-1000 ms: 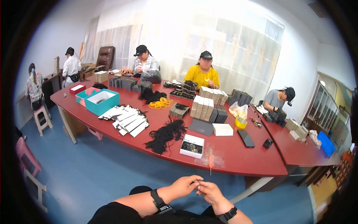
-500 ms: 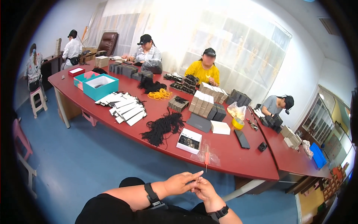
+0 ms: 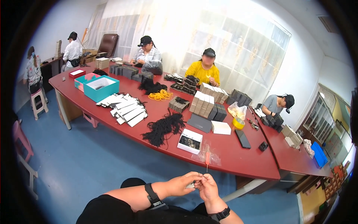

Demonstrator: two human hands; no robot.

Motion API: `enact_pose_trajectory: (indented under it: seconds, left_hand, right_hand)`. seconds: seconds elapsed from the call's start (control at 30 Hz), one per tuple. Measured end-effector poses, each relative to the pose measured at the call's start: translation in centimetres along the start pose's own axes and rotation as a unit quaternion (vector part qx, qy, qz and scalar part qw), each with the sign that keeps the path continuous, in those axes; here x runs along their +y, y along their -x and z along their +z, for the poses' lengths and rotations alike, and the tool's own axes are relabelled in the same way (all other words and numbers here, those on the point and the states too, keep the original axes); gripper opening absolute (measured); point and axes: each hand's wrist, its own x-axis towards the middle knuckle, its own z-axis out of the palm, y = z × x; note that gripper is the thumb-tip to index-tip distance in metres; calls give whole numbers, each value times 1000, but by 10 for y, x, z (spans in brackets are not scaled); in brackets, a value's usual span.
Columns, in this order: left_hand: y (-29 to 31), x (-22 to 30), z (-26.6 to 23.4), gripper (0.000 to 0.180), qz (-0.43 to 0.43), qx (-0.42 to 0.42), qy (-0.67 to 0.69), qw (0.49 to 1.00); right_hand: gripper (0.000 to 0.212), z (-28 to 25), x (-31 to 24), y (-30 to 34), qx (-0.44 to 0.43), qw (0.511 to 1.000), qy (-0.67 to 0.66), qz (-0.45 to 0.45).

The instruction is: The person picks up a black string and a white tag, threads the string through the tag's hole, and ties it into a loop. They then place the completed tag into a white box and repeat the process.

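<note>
My left hand [image 3: 182, 184] and my right hand [image 3: 209, 189] meet just in front of the table's near edge. Their fingertips are pinched together. A small whitish bit and something thin and dark show between the fingers, too small to name. Just beyond them, a tool with a red handle [image 3: 207, 158] and a thin metal shaft lies over the table edge, its tip close to my fingers. Near it is a white box [image 3: 189, 141] of small dark pieces. Left of that lies a heap of black cords [image 3: 164, 128].
White strips [image 3: 128, 108] and teal boxes [image 3: 100, 88] sit on the left of the red table [image 3: 238, 158]. Stacked grey cards [image 3: 201, 104], yellow tape [image 3: 238, 123] and a phone [image 3: 242, 139] lie right. Several people sit around, one in a yellow top [image 3: 201, 71].
My left index finger, stretched out before, has curled in, and my fingertips now meet higher up. A small whitish bit shows by my left fingers. The person in the patterned shirt has drawn their hands together.
</note>
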Motion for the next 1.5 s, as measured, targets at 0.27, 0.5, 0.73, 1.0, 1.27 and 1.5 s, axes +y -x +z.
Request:
enact_pose_trajectory:
  seconds: [0.27,0.5,0.73,1.0,1.27,1.5]
  left_hand:
    - [0,8,-5,43,-34,24,21,999]
    - [1,4,-8,33,-46,23,-2,999]
    - [2,6,-13,34,-126,-103,-22,986]
    - [-7,55,-69,50,-85,-218,-88,968]
    - [-66,20,-251,42,-271,59,-375,885]
    - [-39,-45,-290,48,-255,84,-599,754]
  right_hand:
    - [4,-7,-10,2,28,992,12,-124]
    - [9,-9,-33,0,12,971,58,-233]
    - [13,3,-47,7,-38,946,118,-300]
    - [11,11,-90,-17,-11,929,301,-214]
    - [12,-34,-135,-71,88,886,434,-139]
    - [13,-35,-145,-81,8,923,378,-71]
